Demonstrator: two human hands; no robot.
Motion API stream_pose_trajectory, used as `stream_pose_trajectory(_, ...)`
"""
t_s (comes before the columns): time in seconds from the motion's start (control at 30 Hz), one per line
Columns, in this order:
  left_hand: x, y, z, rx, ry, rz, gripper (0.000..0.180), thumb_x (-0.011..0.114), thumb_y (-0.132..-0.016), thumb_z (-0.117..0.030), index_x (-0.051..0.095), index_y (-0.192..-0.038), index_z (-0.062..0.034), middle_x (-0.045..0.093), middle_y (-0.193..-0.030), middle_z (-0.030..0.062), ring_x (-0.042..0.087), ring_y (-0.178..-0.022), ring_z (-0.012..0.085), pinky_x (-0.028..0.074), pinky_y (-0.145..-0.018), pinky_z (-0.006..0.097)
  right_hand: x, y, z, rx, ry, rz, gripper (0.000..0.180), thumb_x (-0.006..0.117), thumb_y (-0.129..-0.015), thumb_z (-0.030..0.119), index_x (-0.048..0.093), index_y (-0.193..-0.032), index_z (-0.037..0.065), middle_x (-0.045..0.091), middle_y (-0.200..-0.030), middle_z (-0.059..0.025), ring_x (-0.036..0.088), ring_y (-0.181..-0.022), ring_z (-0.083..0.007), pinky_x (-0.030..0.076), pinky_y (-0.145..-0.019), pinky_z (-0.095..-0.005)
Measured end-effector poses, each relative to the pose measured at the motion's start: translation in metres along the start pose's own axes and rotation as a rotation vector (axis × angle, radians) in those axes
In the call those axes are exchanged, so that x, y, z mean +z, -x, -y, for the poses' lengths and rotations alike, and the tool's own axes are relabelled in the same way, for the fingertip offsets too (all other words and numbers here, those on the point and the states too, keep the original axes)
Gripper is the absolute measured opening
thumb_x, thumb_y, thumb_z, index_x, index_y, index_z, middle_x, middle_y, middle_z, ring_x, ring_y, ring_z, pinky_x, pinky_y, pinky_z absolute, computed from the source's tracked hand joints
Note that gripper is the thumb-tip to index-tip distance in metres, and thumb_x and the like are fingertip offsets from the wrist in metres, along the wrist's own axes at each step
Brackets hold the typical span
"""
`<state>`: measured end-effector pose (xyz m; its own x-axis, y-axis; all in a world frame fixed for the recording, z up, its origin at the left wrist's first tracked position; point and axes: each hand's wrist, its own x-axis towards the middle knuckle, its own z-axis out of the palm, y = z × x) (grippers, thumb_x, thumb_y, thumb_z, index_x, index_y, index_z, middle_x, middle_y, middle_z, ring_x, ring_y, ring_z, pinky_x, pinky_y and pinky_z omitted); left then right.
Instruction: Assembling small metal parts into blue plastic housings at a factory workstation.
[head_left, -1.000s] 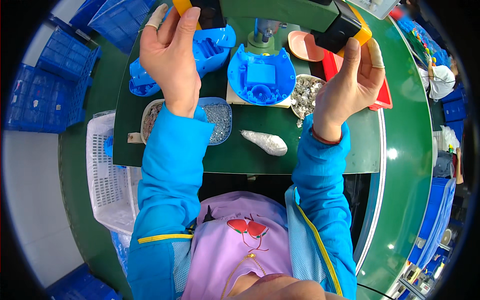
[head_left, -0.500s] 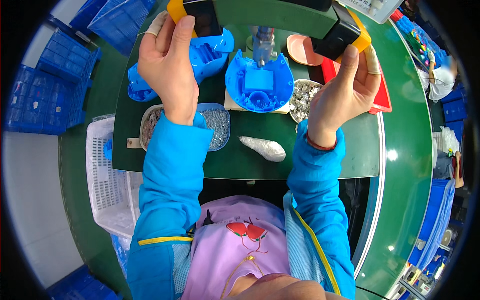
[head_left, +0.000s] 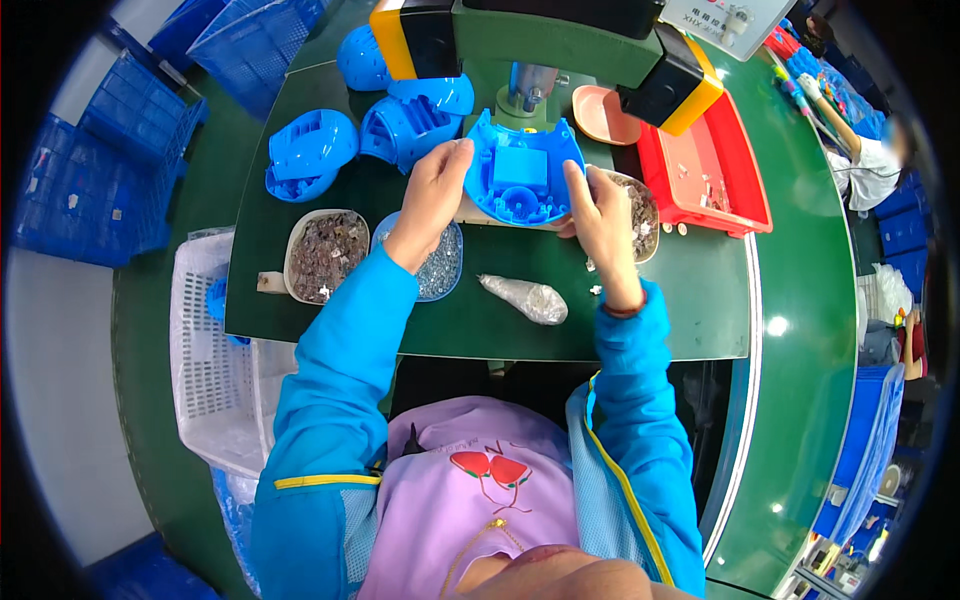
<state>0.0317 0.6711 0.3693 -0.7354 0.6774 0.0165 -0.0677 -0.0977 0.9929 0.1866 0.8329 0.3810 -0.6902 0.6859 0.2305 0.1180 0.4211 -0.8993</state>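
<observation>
Between my two hands is a blue plastic housing (head_left: 520,172), its ribbed inside facing up, at a pale block below the green press. My left hand (head_left: 433,195) grips its left edge with thumb and fingers. On its right edge my right hand (head_left: 598,215) closes, thumb on top and fingers partly hidden beneath. Behind the housing stands the press's metal column (head_left: 530,88). Just left of it, more blue plastic shells (head_left: 405,130) lie on the green table, and another blue shell (head_left: 312,155) sits farther left.
Trays of small brownish parts (head_left: 325,255) and clear bits (head_left: 437,262) flank my left forearm; a bowl of metallic pieces (head_left: 643,218) is by my right hand. A white wrapped bundle (head_left: 525,298) lies in front. A red bin (head_left: 705,170) and pink dish (head_left: 606,115) stand right. Yellow-black press boxes (head_left: 675,85) hang overhead.
Both hands have come down from the yellow-black boxes on the press and taken hold of the blue housing's sides. The press's metal tool no longer stands over the housing.
</observation>
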Motion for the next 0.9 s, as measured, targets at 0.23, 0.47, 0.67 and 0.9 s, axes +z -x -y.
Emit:
stream_pose_trajectory(0.23, -0.036, 0.046, -0.056, -0.138, 0.247, 0.369, 0.060, 0.071, -0.090, -0.024, 0.047, -0.139, -0.0009, 0.062, -0.121, 0.0076, 0.063, -0.109, 0.0183, 0.053, -0.093, 0.035, -0.006, 0.042, 0.034, -0.369, 0.037, 0.006, 0.020, 0.061, -0.095, 0.011, 0.063, -0.109, -0.003, 0.056, -0.067, -0.0085, 0.051, -0.057, -0.0129, 0.040, -0.052, -0.0306)
stream_pose_trajectory(0.47, -0.002, 0.109, -0.038, 0.985, -0.941, 0.575, 0.047, 0.063, -0.085, -0.017, 0.059, -0.132, -0.0118, 0.050, -0.142, 0.0087, 0.040, -0.140, 0.0335, 0.034, -0.114, 0.055, -0.042, 0.078, 0.027, 0.142, -0.295, 0.352, 0.043, 0.060, -0.095, 0.011, 0.052, -0.133, -0.009, 0.062, -0.125, -0.0158, 0.059, -0.114, -0.0206, 0.045, -0.098, -0.0302)
stream_pose_trajectory(0.67, -0.068, 0.122, -0.020, 0.394, -1.118, -0.295, 0.061, 0.081, -0.071, -0.012, 0.058, -0.126, -0.0029, 0.054, -0.127, 0.0185, 0.054, -0.117, 0.0378, 0.046, -0.099, 0.047, -0.020, 0.087, 0.010, 0.182, -0.276, -0.076, 0.044, 0.056, -0.100, 0.022, 0.054, -0.131, -0.009, 0.057, -0.129, -0.0164, 0.056, -0.117, -0.0207, 0.042, -0.104, -0.0333)
stream_pose_trajectory(0.9, -0.154, 0.121, 0.011, 0.169, -1.186, -0.312, 0.035, 0.079, -0.073, -0.011, 0.064, -0.102, -0.0006, 0.063, -0.096, 0.0171, 0.062, -0.092, 0.0374, 0.050, -0.080, 0.045, -0.017, 0.098, -0.027, 0.143, -0.264, -0.088, 0.057, 0.074, -0.085, 0.007, 0.052, -0.139, 0.005, 0.046, -0.141, -0.0240, 0.053, -0.126, -0.0381, 0.046, -0.104, -0.0438)
